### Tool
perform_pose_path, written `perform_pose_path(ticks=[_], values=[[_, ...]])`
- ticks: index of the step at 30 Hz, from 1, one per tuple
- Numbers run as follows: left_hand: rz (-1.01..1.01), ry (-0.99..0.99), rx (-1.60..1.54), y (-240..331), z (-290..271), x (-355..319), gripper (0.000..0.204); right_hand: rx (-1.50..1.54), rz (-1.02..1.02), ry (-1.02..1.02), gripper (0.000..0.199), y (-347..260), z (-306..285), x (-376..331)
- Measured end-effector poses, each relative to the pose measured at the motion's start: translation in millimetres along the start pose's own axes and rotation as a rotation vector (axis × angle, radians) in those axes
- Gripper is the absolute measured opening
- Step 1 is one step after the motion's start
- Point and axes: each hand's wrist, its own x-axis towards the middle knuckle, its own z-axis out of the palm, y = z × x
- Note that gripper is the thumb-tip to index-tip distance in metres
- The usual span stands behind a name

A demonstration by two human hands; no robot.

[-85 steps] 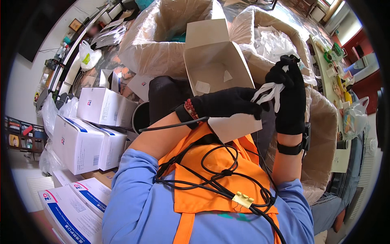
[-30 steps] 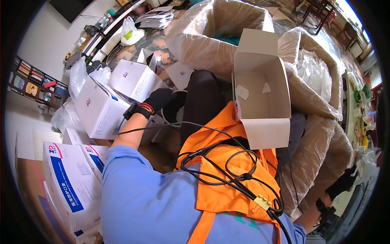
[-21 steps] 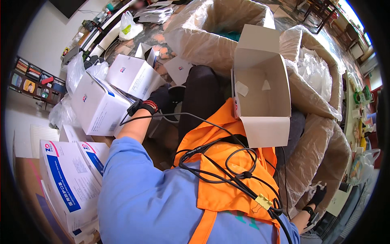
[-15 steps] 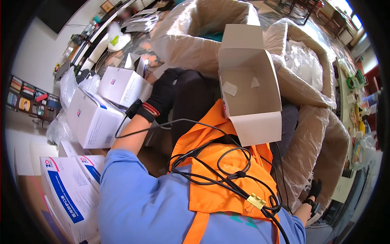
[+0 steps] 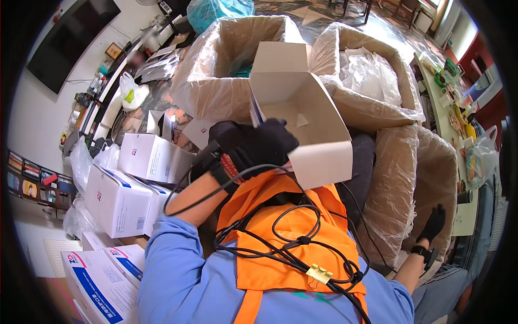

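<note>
An opened white cardboard box (image 5: 307, 102) sits on my lap with its flaps folded out and small pale scraps inside. My left hand (image 5: 259, 143), in a black glove, is at the box's near left edge. Its fingers curl closed over that edge, and part of the grip is hidden. To the lower right, my right hand (image 5: 433, 222), also gloved in black, reaches into a large carton lined with clear plastic (image 5: 396, 183). Its fingers are stretched out and hold nothing I can see.
Ahead stand two more plastic-lined cartons, one with teal items (image 5: 243, 71), one with clear packets (image 5: 372, 75). Closed white boxes (image 5: 121, 200) are stacked on my left beside plastic bags. Black cables (image 5: 302, 243) lie across my orange apron. A cluttered table (image 5: 431, 92) runs along the right.
My left hand has moved right from my knee to the white box's edge. My right hand has risen inside the carton, its fingers now showing. The whole view has shifted.
</note>
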Motion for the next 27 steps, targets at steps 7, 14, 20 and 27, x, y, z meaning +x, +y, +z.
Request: perform_pose_path(ticks=[7, 14, 20, 27], values=[[-0.088, 0.154, 0.151, -4, -90, 67, 0.013, 0.707, -0.256, -0.234, 0.025, -253, -23, 48], [-0.454, 0.339, -0.200, -22, -152, 74, 0.027, 1.042, -0.425, -0.558, 0.040, -417, -8, 5], [-0.687, 0.620, -0.587, -11, -156, 80, 0.033, 0.746, -0.862, -0.162, 0.054, -471, 19, -29], [-0.531, 0.840, -0.745, -19, -129, 81, 0.049, 1.084, -0.454, -0.251, 0.030, -517, -49, -39]])
